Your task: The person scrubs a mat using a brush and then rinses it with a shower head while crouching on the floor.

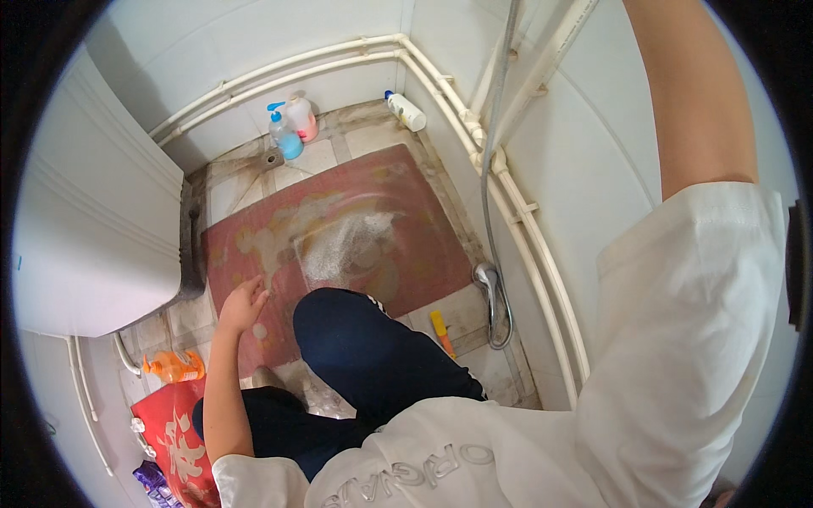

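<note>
Over the left part of a worn red floor mat (419, 184), my left hand (244, 305) hangs with its fingers apart, holding nothing. Whether its fingertips touch the mat cannot be told. A whitish, foamy-looking wet patch (346, 247) covers the mat's middle, among yellowish and grey stains. My right arm reaches up past the top right edge, so the right hand is out of view. By the right wall, a chrome shower head (488, 279) rests low down, its grey hose (488, 190) running upward. A yellow and orange handled object (442, 333) lies on the tiles beside my knee.
Two pump bottles, one blue (286, 136) and one pink-white (301, 119), stand near a floor drain (272, 159). A white bottle (406, 112) lies in the corner. Cream pipes (438, 95) line the walls. At left are a white appliance (108, 209), an orange pump bottle (174, 366) and a red patterned mat (174, 438).
</note>
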Tool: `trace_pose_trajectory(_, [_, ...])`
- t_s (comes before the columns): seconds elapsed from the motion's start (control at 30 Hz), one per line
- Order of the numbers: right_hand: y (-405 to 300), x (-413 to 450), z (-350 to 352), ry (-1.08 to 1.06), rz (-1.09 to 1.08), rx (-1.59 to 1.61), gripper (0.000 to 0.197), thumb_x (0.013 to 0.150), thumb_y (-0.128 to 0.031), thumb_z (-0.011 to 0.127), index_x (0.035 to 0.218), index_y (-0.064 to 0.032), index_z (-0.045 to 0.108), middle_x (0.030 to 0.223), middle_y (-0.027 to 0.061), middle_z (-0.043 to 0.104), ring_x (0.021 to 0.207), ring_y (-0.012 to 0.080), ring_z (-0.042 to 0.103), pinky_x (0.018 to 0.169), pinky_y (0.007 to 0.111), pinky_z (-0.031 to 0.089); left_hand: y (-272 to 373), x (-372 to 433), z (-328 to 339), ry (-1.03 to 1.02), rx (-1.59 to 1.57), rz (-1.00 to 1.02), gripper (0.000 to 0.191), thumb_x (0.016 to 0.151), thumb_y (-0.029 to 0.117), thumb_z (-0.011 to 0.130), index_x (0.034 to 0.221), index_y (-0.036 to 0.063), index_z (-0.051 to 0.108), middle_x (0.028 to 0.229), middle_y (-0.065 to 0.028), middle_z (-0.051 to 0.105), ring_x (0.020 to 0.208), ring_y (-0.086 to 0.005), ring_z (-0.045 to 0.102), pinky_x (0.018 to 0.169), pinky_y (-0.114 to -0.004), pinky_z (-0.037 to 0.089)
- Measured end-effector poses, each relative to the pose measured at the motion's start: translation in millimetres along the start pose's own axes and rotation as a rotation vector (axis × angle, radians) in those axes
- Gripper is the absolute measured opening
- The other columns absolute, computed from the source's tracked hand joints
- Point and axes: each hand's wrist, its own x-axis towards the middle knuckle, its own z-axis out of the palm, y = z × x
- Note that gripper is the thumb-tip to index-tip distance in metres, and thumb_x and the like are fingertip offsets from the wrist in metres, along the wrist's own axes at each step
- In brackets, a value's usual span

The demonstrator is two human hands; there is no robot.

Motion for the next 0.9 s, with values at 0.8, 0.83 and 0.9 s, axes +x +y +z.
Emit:
trace_pose_trajectory(0.8, [371,-526,7,-0.623,1.051,-0.656,0.058,0.063,-0.032,0.062,0.102,0.0091,0.05,0.101,0.0266,0.053,0.099,0.0339,0.051,0.082,0.037,0.041,-24,-16,28,-0.123,0.093,-0.058,0.046,0.077,0.028,0.053,0.115,0.0023,0.045,0.106,-0.0197,0.052,0.098,-0.0324,0.05,0.084,-0.036,0.039])
trace_pose_trajectory(0.83, [420,-567,-33,-0.426,1.024,-0.727,0.058,0.061,-0.031,0.064,0.101,0.0088,0.051,0.101,0.0272,0.053,0.097,0.0354,0.052,0.08,0.037,0.042,-10,-10,44,-0.117,0.061,-0.039,0.046,0.077,0.028,0.053,0.115,0.0023,0.045,0.106,-0.0197,0.052,0.098,-0.0324,0.05,0.084,-0.036,0.039])
trace_pose_trajectory(0.9, [408,-606,5,-0.396,1.117,-0.779,0.066,0.059,-0.031,0.067,0.108,0.0074,0.046,0.108,0.0265,0.048,0.104,0.0354,0.046,0.086,0.036,0.038,-5,-26,36,-0.207,0.118,-0.08,0.046,0.077,0.027,0.053,0.115,0.0023,0.044,0.108,-0.0203,0.051,0.101,-0.0336,0.048,0.086,-0.037,0.038])
